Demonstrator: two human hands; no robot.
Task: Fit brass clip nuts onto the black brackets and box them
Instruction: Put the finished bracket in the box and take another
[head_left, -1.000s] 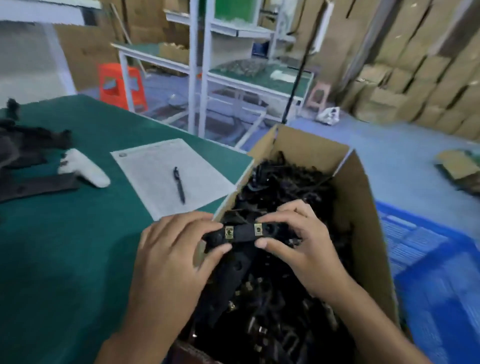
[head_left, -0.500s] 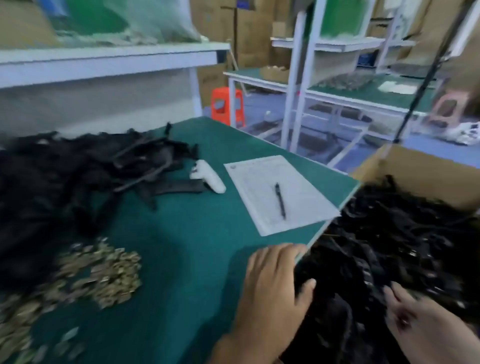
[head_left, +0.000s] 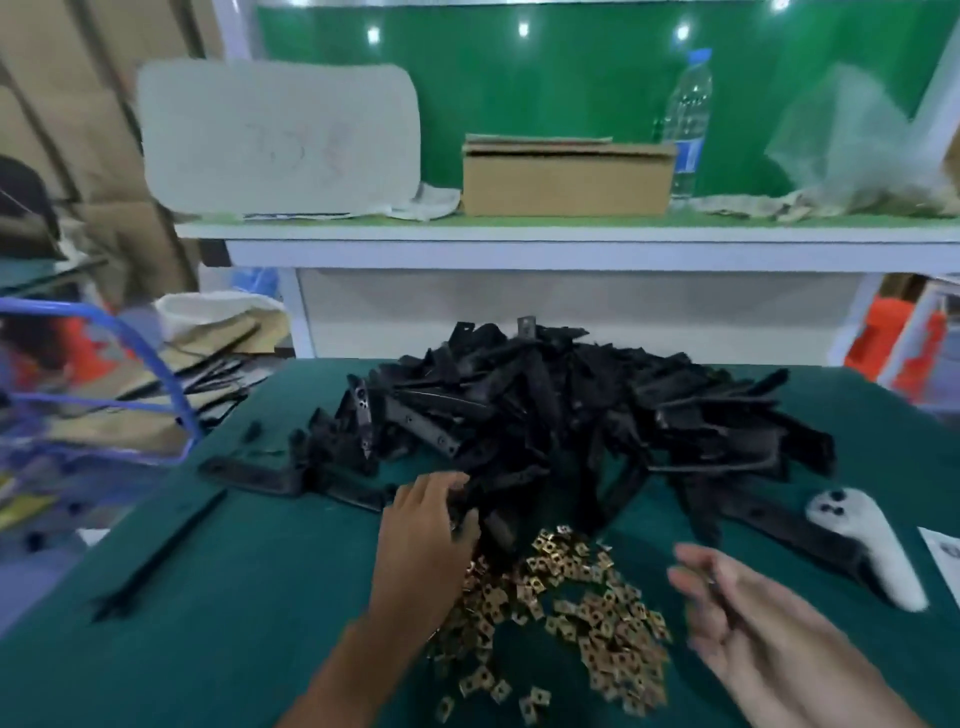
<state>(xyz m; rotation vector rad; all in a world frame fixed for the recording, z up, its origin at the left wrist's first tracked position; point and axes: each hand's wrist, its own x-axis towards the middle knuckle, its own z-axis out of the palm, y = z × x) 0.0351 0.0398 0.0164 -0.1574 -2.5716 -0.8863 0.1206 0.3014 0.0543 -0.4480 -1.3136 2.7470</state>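
Bottle (head_left: 688, 119) label blurred, unreadable.

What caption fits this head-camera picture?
Left hand reaches into black brackets; right hand hovers beside brass clip nuts.

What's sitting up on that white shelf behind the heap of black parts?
On the shelf sit a cardboard box, a clear water bottle partly behind it, a pale board, a filmy plastic bag and crumpled rags. The box's contents are hidden.
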